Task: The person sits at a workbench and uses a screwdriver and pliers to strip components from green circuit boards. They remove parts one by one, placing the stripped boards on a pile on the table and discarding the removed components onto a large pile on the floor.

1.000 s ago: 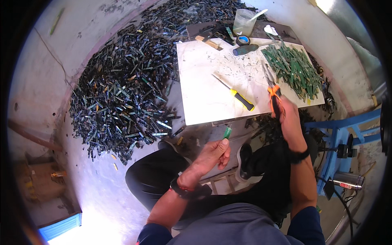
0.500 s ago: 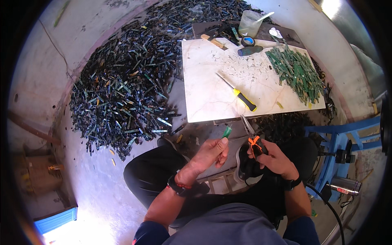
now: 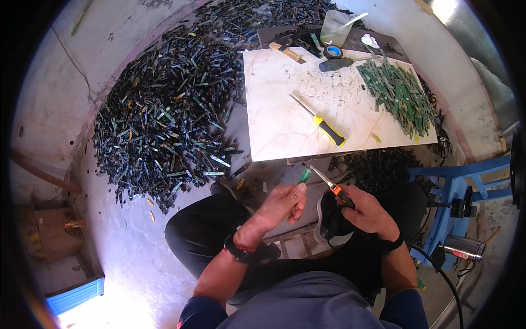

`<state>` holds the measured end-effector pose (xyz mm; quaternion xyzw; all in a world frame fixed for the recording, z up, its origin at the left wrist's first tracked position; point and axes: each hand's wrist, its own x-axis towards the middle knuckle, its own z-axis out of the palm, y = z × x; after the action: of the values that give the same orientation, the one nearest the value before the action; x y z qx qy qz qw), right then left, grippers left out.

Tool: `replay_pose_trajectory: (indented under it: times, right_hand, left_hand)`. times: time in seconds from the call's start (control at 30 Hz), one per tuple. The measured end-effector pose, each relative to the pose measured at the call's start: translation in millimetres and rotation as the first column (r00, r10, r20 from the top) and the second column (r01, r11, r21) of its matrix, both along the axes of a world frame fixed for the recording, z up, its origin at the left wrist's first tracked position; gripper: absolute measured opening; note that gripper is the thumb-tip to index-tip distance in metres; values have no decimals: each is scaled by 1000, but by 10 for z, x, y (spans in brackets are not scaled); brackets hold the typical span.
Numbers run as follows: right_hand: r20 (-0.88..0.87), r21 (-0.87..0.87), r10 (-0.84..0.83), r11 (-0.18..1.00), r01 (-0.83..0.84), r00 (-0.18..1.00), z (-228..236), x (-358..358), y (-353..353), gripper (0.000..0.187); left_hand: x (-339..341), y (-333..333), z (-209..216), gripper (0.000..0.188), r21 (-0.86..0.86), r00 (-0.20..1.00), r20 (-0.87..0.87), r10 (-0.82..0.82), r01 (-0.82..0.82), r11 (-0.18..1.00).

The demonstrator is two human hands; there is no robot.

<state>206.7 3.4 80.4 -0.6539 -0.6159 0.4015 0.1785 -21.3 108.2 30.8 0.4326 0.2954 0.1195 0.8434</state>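
Just below the middle of the frame I see a small green strip (image 3: 304, 175) pinched at its lower end between the left hand's (image 3: 282, 202) fingertips, its top poking up free. The right hand (image 3: 366, 213) is closed round the orange handles of a pair of pliers (image 3: 331, 186), whose thin tips point at the strip from just beside it; I cannot tell whether they touch.

My worry is that the grip on the strip is shallow, so a twist from the pliers could flick it into the dark litter on the floor, or nip a fingertip.

Whether the plier tips are parted is too small to read. The green boards (image 3: 399, 94) on the tabletop (image 3: 285, 126) blur together, and the yellow-handled screwdriver (image 3: 320, 122) lies apart.
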Motion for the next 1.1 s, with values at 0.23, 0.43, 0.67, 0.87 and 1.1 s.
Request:
replay_pose_trajectory:
  times: [0.23, 0.43, 0.67, 0.87, 1.1]
  right_hand:
    - [87, 6, 20, 1000, -20, 996, 58, -23, 20, 52]
    - [149, 38, 1, 999, -7, 989, 85, -72, 21, 50]
    - [517, 217, -80, 975, -41, 853, 7, -197, 40, 54]
    - [663, 338, -137, 932, -131, 736, -67, -186, 89, 48]
    - [17, -107, -74, 991, 76, 997, -34, -171, -54, 22]
  left_hand:
    - [-8, 4, 22, 52, 57, 999, -30, -14, 15, 998]
    - [-27, -1, 12, 51, 53, 998, -57, -17, 20, 998]
    - [-33, -17, 10, 48, -91, 1000, -27, 15, -18, 996]
    - [-75, -7, 48, 47, -180, 1000, 15, 21, -18, 984]
    - [-66, -6, 116, 49, 32, 990, -140, 7, -3, 999]
